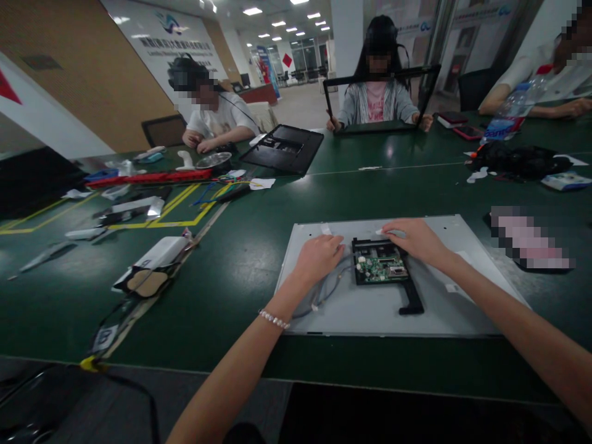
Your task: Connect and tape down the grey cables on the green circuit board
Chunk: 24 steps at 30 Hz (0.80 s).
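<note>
A flat grey display panel [319, 314] lies back side up on the green table in front of me. On it sits a green circuit board [377, 267] in a black bracket [411, 299] with an arm toward me. My left hand [319, 256] rests over the panel, left of the bracket, fingers stretched out and no object visible in them. Thin grey cables [326, 293] run beneath that wrist toward the board. My right hand [414, 239] is behind the board near the panel's far edge, its fingertips pinched at a small piece of white tape [379, 232].
Across the table a person holds up a black frame [382, 78]; another sits at the left behind a black plastic cover [289, 148]. A phone [531, 240] lies to my right, a bottle [509, 114] beyond. A white battery-like pack [160, 259] and cables lie left.
</note>
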Each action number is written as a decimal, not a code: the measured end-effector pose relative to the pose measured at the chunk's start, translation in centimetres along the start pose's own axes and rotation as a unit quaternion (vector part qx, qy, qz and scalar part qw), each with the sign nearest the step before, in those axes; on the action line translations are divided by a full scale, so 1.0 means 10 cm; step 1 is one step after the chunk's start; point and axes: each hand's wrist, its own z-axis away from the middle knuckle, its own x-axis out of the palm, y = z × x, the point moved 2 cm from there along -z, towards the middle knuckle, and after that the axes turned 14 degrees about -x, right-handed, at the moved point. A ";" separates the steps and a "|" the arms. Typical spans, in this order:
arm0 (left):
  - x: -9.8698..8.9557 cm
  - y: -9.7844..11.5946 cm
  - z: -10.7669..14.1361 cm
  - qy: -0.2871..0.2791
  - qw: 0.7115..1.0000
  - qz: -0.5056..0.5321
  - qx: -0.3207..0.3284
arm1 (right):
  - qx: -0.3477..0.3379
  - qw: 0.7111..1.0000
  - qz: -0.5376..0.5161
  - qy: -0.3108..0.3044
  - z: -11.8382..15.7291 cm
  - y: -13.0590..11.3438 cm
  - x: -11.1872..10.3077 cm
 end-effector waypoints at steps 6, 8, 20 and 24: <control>-0.03 0.01 0.01 -0.003 1.000 0.002 -0.025 | 0.000 1.000 -0.007 -0.024 0.04 -0.03 0.05; -0.03 0.00 0.01 -0.001 1.000 0.016 -0.026 | -0.002 1.000 -0.009 -0.027 0.04 -0.04 0.05; -0.28 0.31 0.30 -0.134 0.958 0.250 0.048 | 0.026 0.998 -0.050 -0.009 0.20 0.00 -0.08; -0.24 0.35 0.31 -0.174 0.945 0.269 0.061 | 0.067 0.994 -0.082 0.012 0.25 0.02 -0.10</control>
